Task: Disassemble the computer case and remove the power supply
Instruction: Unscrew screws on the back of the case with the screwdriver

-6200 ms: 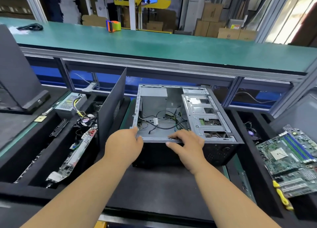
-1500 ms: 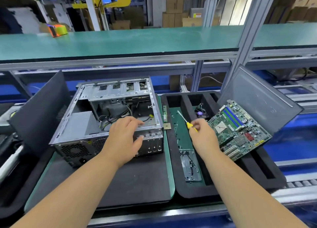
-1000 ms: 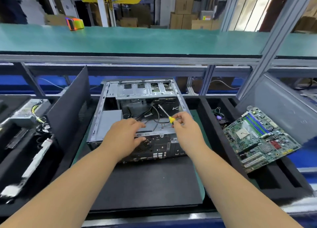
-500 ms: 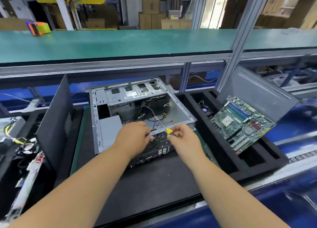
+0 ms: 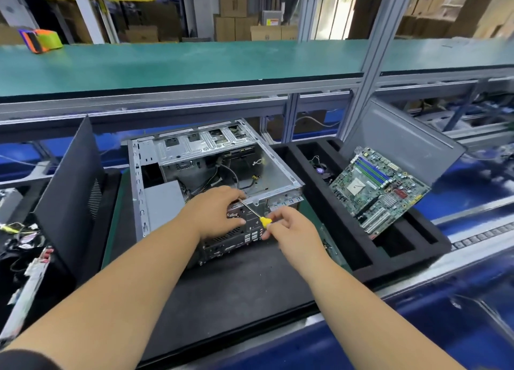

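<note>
Left hand (image 5: 215, 214), fingers relaxed, covers the case (image 5: 155, 200) rear; right hand (image 5: 289, 230) pinches the screwdriver (image 5: 254, 212), tip hidden.

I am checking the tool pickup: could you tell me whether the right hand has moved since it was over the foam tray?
Yes: the right hand left the foam tray for the computer case, pinching the screwdriver.

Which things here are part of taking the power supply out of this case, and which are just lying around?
In the job:
computer case, open on the mat
power supply, grey box inside it
screwdriver, yellow handle pinched by the right hand
left hand, resting on the case's rear edge

Lying about:
motherboard, leaning in the foam tray
black side panel, standing left
orange and green tape dispenser on the far bench
</note>
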Motion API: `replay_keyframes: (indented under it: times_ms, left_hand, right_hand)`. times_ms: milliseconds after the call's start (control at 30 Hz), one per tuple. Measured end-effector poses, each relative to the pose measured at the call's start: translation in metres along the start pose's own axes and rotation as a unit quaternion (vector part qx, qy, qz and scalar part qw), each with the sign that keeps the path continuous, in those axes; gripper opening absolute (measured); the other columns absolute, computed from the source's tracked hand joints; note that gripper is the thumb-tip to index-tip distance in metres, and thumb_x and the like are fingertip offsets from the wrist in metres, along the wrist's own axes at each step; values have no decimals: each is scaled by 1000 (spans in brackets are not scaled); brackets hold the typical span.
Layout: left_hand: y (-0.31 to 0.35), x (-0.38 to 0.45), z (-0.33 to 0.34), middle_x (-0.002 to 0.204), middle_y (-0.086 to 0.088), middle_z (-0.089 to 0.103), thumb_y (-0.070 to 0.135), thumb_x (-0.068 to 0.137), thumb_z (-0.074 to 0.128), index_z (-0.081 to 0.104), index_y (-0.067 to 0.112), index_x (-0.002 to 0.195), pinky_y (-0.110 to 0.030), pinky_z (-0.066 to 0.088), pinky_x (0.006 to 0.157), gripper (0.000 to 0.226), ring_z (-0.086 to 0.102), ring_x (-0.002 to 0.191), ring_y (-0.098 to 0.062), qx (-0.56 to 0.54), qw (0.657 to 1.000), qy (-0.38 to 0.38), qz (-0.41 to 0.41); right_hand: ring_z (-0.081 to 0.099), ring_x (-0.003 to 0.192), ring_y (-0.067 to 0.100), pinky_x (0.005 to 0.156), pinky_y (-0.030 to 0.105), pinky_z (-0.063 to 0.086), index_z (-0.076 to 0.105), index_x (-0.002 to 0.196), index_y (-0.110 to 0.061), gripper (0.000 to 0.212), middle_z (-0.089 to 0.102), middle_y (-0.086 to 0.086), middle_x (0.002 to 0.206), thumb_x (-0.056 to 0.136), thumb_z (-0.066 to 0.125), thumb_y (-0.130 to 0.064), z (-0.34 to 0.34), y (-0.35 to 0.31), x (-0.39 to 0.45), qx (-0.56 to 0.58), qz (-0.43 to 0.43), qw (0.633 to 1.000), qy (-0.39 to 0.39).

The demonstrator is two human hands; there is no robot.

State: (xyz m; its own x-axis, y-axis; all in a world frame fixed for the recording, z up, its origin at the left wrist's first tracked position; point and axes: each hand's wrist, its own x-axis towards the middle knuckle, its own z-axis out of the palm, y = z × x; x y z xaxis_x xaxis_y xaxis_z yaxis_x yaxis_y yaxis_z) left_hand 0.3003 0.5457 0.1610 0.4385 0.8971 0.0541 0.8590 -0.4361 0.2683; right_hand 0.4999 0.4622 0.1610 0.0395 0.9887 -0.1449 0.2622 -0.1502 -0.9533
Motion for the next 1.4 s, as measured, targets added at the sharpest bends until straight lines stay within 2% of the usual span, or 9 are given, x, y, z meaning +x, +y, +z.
replay_keyframes:
  times_ms: [167, 400, 500, 633, 933, 1067, 1167, 1333, 1400]
  left_hand:
    - [-2, -3, -1, 121, 21, 55, 48, 83, 67, 57, 44, 120, -29, 45, 93, 39, 51, 114, -5, -78, 996, 34, -12]
    - [-1, -11, 4, 125, 22, 58, 54, 86, 60, 55, 45, 124, -26, 45, 83, 39, 54, 115, -6, -39, 995, 83, -31]
    - [-1, -11, 4, 125, 20, 60, 59, 85, 57, 54, 46, 126, -30, 49, 84, 43, 55, 115, -9, -25, 995, 78, -48]
    - [-1, -9, 4, 121, 19, 62, 61, 83, 57, 57, 46, 122, -28, 46, 77, 41, 57, 111, -11, -30, 995, 74, -65]
    - [-1, -7, 6, 125, 18, 62, 64, 83, 56, 58, 46, 125, -30, 48, 81, 45, 57, 114, -13, -24, 994, 74, -73]
    - [-1, -6, 6, 122, 18, 63, 63, 83, 56, 59, 46, 123, -27, 45, 76, 44, 58, 112, -12, -20, 994, 78, -71]
    - [-1, -7, 6, 123, 18, 63, 63, 83, 57, 59, 45, 124, -27, 44, 75, 44, 58, 112, -12, -24, 994, 77, -73]
    - [-1, -7, 5, 126, 16, 63, 63, 82, 58, 60, 44, 125, -29, 48, 83, 46, 57, 115, -13, -32, 994, 77, -75]
    - [-2, -6, 5, 126, 16, 63, 63, 82, 59, 60, 43, 125, -29, 48, 84, 47, 57, 115, -13, -37, 994, 76, -76]
  right_hand:
    - [41, 48, 7, 53, 27, 36, 63, 92, -29, 12, 74, -8, 77, 88, 56, -20, 6, 4, -9, -6, 9, 1000, 14]
    - [42, 42, 0, 51, 25, 34, 63, 91, -29, 5, 74, -6, 77, 91, 59, -25, 11, 11, -20, -10, 4, 999, 37]
    - [41, 41, 1, 51, 26, 34, 63, 90, -27, 5, 74, -5, 77, 91, 59, -24, 13, 12, -22, -7, 16, 999, 49]
    - [38, 40, 4, 48, 25, 33, 62, 91, -26, 5, 74, -4, 76, 91, 58, -24, 15, 9, -23, -1, 22, 999, 50]
    - [36, 48, 12, 51, 28, 33, 62, 92, -23, 7, 73, -3, 72, 91, 55, -24, 19, 7, -21, 8, 62, 997, 45]
    - [33, 46, 13, 44, 25, 27, 59, 98, -14, 10, 69, 2, 63, 95, 50, -16, 23, 4, -22, 112, 105, 988, 24]
    - [32, 40, 11, 40, 21, 22, 56, 100, -10, 14, 62, 5, 55, 99, 42, -11, 27, -4, -22, 215, 180, 960, 4]
    - [31, 39, 8, 37, 17, 24, 64, 100, -7, 25, 56, 4, 58, 102, 50, -28, 29, -8, -25, 330, 259, 906, -53]
    - [26, 37, 5, 35, 15, 21, 65, 98, -8, 26, 53, 2, 59, 102, 49, -28, 27, -8, -24, 363, 270, 889, -73]
